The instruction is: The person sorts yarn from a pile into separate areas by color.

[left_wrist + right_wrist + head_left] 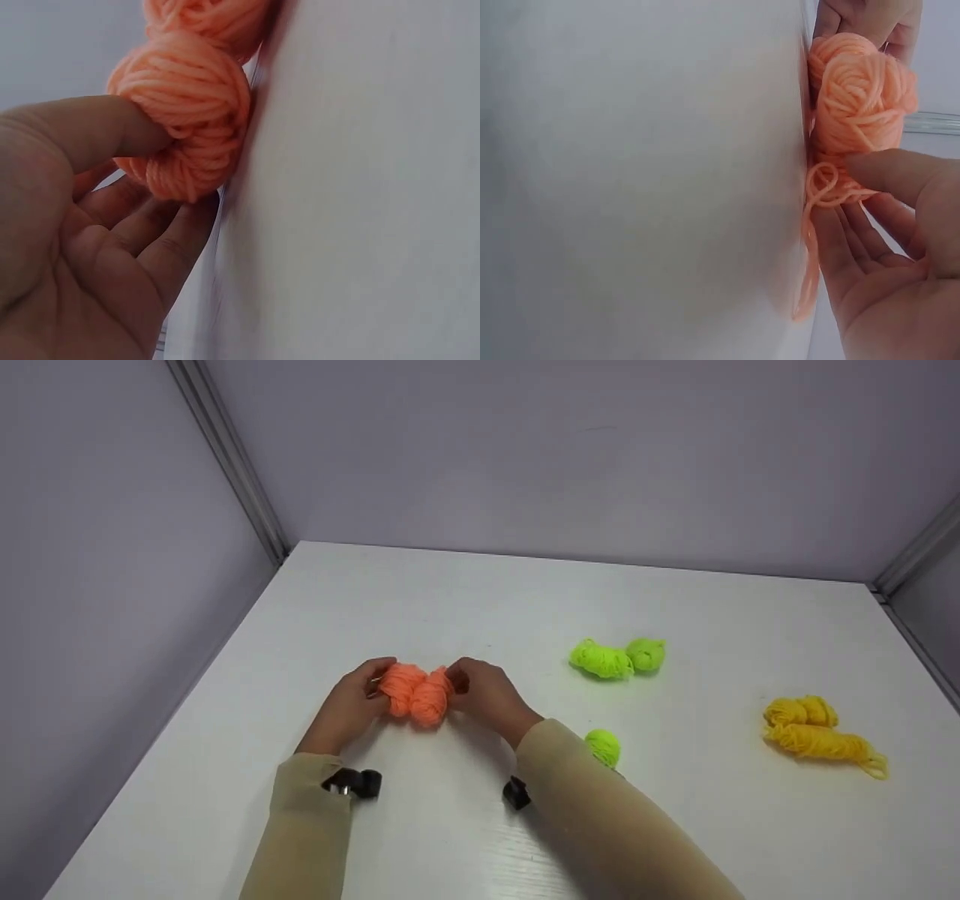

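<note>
Two orange balls of yarn sit side by side on the white table, left of the middle in the head view. My left hand [346, 711] grips the left orange ball [400, 681], thumb on one side and fingers curled round the other. The right orange ball [430, 703] is pinched by my right hand [487, 694], with the thumb pressed into its wound strands. In the right wrist view a loose loop of orange yarn [810, 255] trails from that ball along the tabletop. The two balls touch each other.
A small lime-green ball [602, 747] lies beside my right forearm, partly hidden by the sleeve. Farther back are a lime-green skein [602, 660] and a lime-green ball [646, 655]. Yellow yarn bundles [817, 741] lie at the right. Grey walls [570, 457] enclose the table [420, 592].
</note>
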